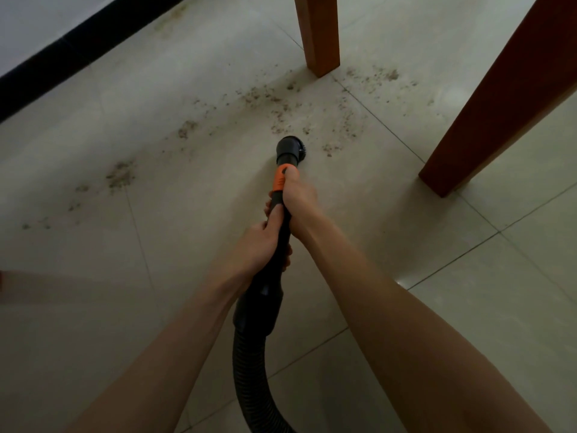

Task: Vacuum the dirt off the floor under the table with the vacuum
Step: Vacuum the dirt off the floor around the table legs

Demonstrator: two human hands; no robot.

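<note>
While both hands grip wand [282, 220] | nozzle [288, 148] beside dirt [274, 101] | open tile before table legs [321, 32]

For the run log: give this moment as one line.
hands: left and right grip vacuum wand | nozzle: at floor, beside dirt | dirt: mostly uncollected | table legs: beyond
</note>
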